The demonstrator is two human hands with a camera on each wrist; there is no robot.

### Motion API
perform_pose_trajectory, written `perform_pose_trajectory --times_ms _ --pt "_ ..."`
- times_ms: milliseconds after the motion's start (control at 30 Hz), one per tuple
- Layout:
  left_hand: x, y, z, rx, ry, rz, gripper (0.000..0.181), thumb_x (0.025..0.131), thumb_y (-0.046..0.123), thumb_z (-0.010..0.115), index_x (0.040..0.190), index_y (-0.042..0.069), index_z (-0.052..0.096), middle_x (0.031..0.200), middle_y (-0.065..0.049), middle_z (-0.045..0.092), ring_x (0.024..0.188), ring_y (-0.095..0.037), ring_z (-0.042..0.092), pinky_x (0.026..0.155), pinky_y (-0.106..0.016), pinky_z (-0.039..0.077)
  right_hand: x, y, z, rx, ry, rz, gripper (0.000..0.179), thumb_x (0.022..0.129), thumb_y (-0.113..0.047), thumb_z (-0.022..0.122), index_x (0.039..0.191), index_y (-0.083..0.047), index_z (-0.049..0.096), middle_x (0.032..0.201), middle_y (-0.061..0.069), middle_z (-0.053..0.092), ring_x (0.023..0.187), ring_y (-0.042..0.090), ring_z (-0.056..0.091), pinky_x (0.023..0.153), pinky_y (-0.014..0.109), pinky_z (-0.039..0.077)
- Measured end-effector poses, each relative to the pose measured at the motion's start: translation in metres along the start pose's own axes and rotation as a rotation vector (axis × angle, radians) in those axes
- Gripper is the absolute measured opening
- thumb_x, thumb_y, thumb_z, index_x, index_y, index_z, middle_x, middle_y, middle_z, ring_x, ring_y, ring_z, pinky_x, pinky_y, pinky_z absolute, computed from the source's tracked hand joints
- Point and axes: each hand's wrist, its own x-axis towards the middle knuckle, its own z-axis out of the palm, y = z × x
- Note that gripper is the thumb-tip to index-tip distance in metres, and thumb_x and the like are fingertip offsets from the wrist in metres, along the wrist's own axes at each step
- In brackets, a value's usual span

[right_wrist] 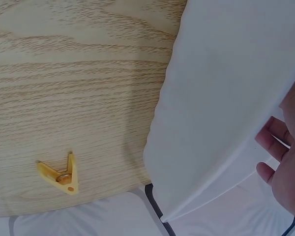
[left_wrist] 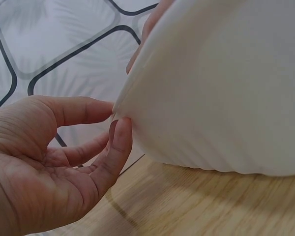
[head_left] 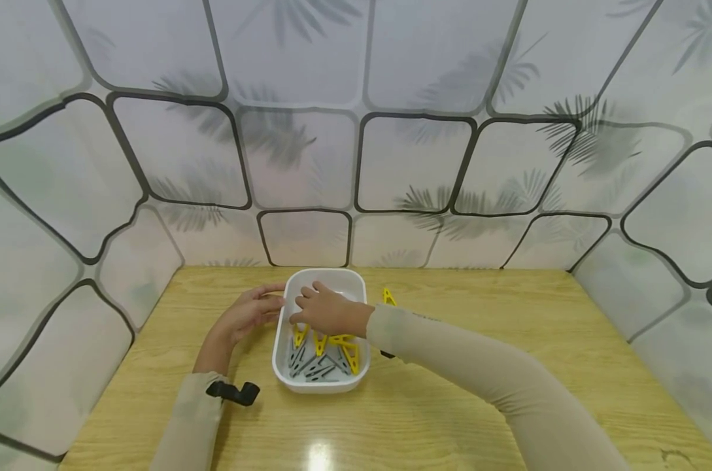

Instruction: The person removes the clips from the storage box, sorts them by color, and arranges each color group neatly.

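Observation:
A white plastic tub (head_left: 320,387) stands on the table. Grey clothespins (head_left: 319,367) lie in its near half, with several yellow clothespins (head_left: 320,344) just behind them. My left hand (head_left: 251,316) is at the tub's left side, its fingertips touching the outer wall near the rim; the left wrist view shows this hand (left_wrist: 64,162) close up. Over the inside of the tub reaches my right hand (head_left: 326,310), fingers loosely spread, with no clothespin visible in them. In the right wrist view, the tub's wall partly hides this hand (right_wrist: 290,157).
A single yellow clothespin (head_left: 389,297) lies on the wooden table (head_left: 479,314), right of the tub and beyond my right forearm. Patterned cloth walls (head_left: 308,157) rise at the table's back and sides. A black wrist strap (head_left: 233,392) sits on my left sleeve.

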Motion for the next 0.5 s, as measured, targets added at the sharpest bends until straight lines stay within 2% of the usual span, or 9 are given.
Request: perform_pose_trajectory --times_ms 133,333,500 --pt "0.0002 -0.0004 -0.0003 0.005 -0.01 0.004 0.058 0.106 0.014 0.055 0.156 -0.005 0.031 0.153 -0.022 0.042 0.106 -0.005 0.065 0.097 -0.03 0.056 0.0003 0.0005 0.0035 -0.02 0.008 -0.001 0.049 0.096 -0.035 0.07 0.143 -0.037 0.057 0.137 0.0 0.059 0.124 0.018 0.048 0.107 0.04 0.04" --pt "0.0016 -0.0007 -0.0028 0.002 -0.012 0.006 0.058 0.106 0.015 0.055 0.156 -0.003 0.033 0.149 -0.016 0.046 0.104 -0.004 0.066 0.094 -0.026 0.056 -0.0031 0.0019 0.0022 -0.022 0.006 0.019 0.05 0.091 -0.047 0.072 0.138 -0.032 0.062 0.132 -0.001 0.061 0.123 0.019 0.05 0.107 0.04 0.04" --pt "0.0019 -0.0013 -0.0026 -0.003 -0.007 -0.001 0.058 0.105 0.015 0.056 0.155 -0.004 0.033 0.142 -0.01 0.053 0.103 -0.004 0.066 0.093 -0.025 0.057 -0.0059 0.0017 0.0039 -0.011 0.0 0.033 0.045 0.096 -0.048 0.066 0.137 -0.03 0.062 0.133 -0.001 0.061 0.123 0.018 0.049 0.108 0.039 0.039"
